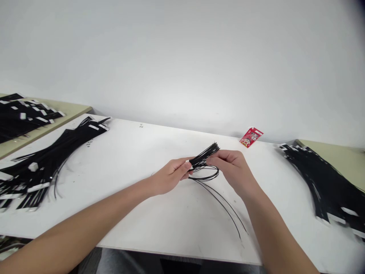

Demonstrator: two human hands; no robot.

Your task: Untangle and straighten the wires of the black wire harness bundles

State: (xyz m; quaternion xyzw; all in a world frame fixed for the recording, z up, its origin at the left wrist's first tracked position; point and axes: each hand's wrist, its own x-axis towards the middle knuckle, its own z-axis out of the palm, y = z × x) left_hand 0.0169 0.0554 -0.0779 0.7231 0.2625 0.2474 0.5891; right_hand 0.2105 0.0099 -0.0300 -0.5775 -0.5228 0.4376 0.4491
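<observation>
A bundle of thin black wires (pixel 205 154) with a white end piece (pixel 189 164) is held above the middle of the white table (pixel 171 220). My left hand (pixel 172 174) is closed around the white end, thumb on top. My right hand (pixel 232 165) pinches at the wires near their loose ends, which point up and to the right. Some wires curve in a loop (pixel 218 174) below the bundle, between the hands. Two longer wires (pixel 225 205) trail down to the right. What exactly the right fingertips grip is partly hidden.
Piles of black wires with white connectors lie at the left (pixel 54 152) and right (pixel 327 186) of the table. More of them (pixel 17 116) rest on a yellowish surface at far left. A red packet (pixel 251 137) lies near the wall.
</observation>
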